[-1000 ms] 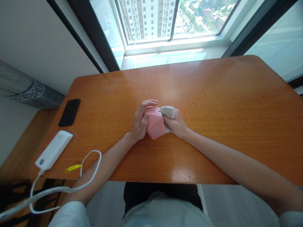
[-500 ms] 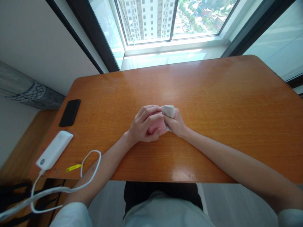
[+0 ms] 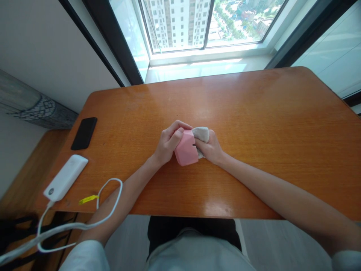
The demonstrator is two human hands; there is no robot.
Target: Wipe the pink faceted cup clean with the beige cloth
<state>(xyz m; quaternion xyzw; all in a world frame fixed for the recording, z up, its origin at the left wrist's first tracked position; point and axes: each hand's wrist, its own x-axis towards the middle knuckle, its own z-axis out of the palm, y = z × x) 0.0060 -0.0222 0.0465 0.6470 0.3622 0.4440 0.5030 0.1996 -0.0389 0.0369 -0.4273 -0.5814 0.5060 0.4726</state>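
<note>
A small pink box-like object [image 3: 187,149] with a dark notch in its right edge is held above the middle of the table. My left hand [image 3: 169,141] grips it from the left, thumb on top and fingers along the far side. In my right hand [image 3: 210,147] is a light grey cloth [image 3: 200,133], bunched around the fingers. Those fingertips reach the right side of the pink object, and whether they go inside it is hidden.
The wooden table [image 3: 254,124] runs back to a window. On its left lie a black phone [image 3: 84,133] and a white power bank [image 3: 66,177]. A white cable [image 3: 111,210] with a yellow tag [image 3: 88,199] loops over my left forearm.
My left hand has shifted its grip: its fingers lay over the pink object and now hold its left and far side, leaving more of it visible. My right hand has barely moved.
</note>
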